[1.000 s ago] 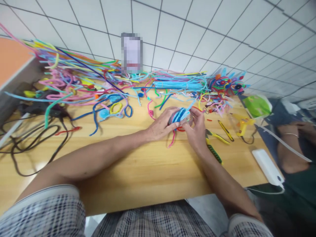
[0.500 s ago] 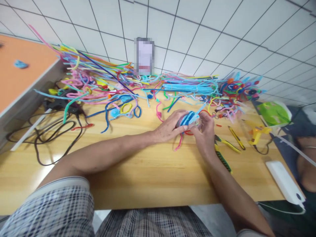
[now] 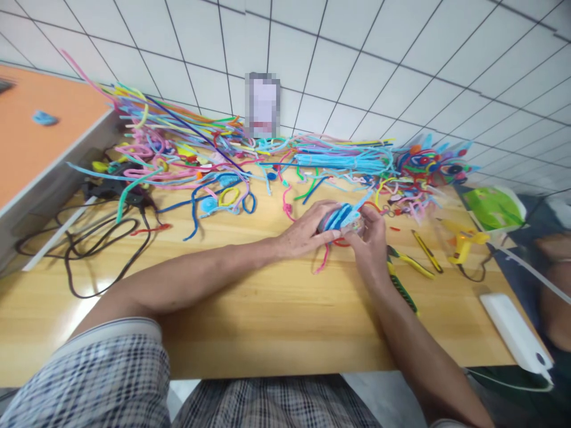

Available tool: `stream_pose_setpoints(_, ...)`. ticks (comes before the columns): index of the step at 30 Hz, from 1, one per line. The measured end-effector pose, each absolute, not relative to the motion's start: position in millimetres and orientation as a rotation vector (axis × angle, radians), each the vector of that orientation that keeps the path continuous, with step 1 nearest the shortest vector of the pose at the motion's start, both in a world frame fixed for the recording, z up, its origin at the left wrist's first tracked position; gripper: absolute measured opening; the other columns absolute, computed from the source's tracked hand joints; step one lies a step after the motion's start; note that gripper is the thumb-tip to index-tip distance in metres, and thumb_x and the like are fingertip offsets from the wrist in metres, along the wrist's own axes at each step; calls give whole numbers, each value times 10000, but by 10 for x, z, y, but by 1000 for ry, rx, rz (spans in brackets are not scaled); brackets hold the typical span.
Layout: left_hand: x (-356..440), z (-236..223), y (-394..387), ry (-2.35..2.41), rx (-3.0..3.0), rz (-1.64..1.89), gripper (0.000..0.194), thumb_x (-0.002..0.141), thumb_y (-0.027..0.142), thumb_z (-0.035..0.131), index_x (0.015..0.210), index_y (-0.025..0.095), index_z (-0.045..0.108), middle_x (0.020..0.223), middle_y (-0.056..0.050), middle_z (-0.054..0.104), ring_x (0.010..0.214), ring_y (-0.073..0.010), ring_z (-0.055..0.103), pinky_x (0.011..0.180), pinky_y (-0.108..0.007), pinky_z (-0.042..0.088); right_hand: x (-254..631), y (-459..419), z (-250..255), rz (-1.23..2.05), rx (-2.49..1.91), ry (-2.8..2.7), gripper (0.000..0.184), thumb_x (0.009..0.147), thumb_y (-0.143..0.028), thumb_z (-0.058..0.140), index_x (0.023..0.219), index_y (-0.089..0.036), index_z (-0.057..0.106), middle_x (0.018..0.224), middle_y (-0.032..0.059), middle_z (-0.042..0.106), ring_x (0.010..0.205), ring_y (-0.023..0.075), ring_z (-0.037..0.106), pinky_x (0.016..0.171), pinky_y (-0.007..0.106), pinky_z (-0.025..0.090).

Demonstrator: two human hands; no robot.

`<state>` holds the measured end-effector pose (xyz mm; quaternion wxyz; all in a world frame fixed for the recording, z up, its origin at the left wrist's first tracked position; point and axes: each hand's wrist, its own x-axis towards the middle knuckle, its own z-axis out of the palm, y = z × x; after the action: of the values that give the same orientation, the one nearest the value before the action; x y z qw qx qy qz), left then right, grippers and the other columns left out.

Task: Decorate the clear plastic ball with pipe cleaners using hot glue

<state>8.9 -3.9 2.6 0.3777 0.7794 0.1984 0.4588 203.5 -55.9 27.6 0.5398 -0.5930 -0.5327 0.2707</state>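
Between my two hands is a rounded bundle wrapped in blue pipe cleaners, held above the wooden table. My left hand is closed around its left side, thumb along the near edge. Fingers of my right hand pinch its right side, where a light blue end sticks up and a red pipe cleaner loops out. A pink pipe cleaner end hangs below the bundle. Pliers with yellow and black handles lie beside my right wrist, partly hidden by it.
Loose pipe cleaners and a light blue bunch line the wall. Finished-looking colourful figures stand at the back right. A yellow cutter, a yellow glue gun and a white power bank-like box lie right; black cables left.
The bundle has turned slightly in my hands, and my right fingers have shifted a little on it. The whole view has moved slightly.
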Motion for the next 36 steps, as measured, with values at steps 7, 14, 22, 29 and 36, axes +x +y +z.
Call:
stream_pose_setpoints(7,72,50,-21,525,1944,1172,629,1052,615,682,1536,238,546,1549,-185,590,1488,-351,568,1273,-574,471,2031,-531,272,839,-1374,-1183,819,697,-462,892,1407,-284,524,1514,115,631,1418,327,623,1242,569,493)
stream_pose_setpoints(14,58,85,-42,516,1959,1158,567,1062,567,688,1520,274,529,1551,-154,576,1497,-318,553,1270,-549,479,2020,-540,396,1127,-1320,-1043,837,648,-396,928,1377,-307,528,1329,39,744,1302,301,694,1170,523,564)
stream_pose_setpoints(22,59,71,-52,541,1995,1159,545,1052,486,701,1513,268,508,1539,-141,566,1481,-313,548,1260,-537,483,2073,-581,515,1259,-1301,-1047,812,656,-397,965,1367,-323,580,1314,12,783,1358,311,692,1211,490,548)
stream_pose_setpoints(29,65,83,-57,549,1953,1154,562,1051,515,695,1517,266,506,1544,-145,558,1479,-322,551,1263,-548,477,2228,-501,490,1055,-1372,-1069,834,550,-536,986,1276,-302,647,1447,81,707,1483,364,579,1284,579,438)
stream_pose_setpoints(36,56,89,-41,565,1949,1150,607,1049,629,670,1501,252,522,1515,-158,588,1463,-328,568,1264,-552,472,2351,-652,625,707,-1399,-1149,406,792,-502,881,1081,-283,698,1011,-3,698,949,199,665,871,359,570)
